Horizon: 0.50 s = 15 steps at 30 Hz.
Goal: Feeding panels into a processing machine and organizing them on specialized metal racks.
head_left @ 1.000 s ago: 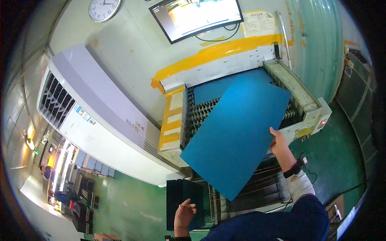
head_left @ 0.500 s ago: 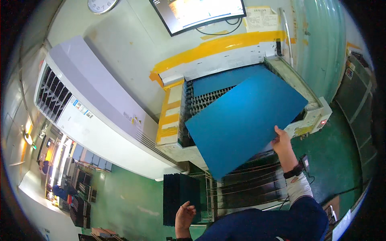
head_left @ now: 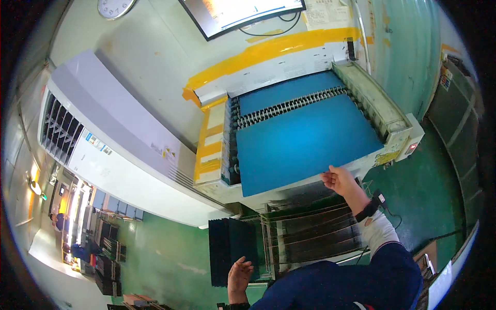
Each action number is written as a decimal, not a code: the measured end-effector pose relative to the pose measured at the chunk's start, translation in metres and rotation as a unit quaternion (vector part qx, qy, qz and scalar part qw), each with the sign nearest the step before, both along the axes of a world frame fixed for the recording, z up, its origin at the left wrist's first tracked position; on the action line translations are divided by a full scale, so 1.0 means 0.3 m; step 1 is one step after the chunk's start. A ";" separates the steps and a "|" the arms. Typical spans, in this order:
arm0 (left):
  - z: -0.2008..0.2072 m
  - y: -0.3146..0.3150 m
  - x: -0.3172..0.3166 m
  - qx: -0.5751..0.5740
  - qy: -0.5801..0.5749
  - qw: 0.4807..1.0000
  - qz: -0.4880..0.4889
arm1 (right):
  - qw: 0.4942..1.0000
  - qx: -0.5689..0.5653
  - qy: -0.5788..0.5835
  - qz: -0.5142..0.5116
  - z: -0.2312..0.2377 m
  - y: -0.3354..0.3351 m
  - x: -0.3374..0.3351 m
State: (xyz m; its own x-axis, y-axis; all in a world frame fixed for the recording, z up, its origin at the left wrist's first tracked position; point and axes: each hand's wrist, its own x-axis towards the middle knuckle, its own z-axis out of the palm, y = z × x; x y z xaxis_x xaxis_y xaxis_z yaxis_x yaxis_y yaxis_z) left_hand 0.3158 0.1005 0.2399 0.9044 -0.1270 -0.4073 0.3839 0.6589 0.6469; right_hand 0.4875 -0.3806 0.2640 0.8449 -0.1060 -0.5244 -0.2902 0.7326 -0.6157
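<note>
Right grip (head_left: 339, 181) near sheet (head_left: 307, 142), long axis crosswise

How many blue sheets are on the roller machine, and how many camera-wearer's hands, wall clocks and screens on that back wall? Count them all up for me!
Blue sheets: 2 (near sheet, far sheet)
Camera-wearer's hands: 2 (left hand, right hand)
Wall clocks: 1 (partly cut off)
Screens: 1 (partly cut off)
Total: 6
</note>
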 end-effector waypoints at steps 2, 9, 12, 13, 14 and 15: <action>-0.002 0.000 -0.006 -0.025 0.009 1.000 0.010 | 0.999 -0.007 -0.008 0.031 0.015 -0.018 0.008; -0.046 -0.001 -0.008 -0.003 0.043 0.999 0.015 | 0.912 -0.363 -0.107 0.156 0.135 0.114 -0.011; -0.039 -0.007 -0.025 0.005 0.043 0.999 0.021 | 0.604 -0.730 -0.317 0.043 0.194 0.192 0.022; -0.026 -0.016 -0.020 -0.010 0.034 0.999 0.013 | 0.583 -0.748 -0.307 0.079 0.208 0.194 0.037; -0.018 -0.018 -0.023 -0.025 0.025 0.999 0.006 | 0.584 -0.746 -0.308 0.082 0.208 0.202 0.054; -0.048 -0.002 -0.032 -0.023 0.027 0.999 0.009 | 0.539 -0.787 -0.292 0.067 0.199 0.213 0.075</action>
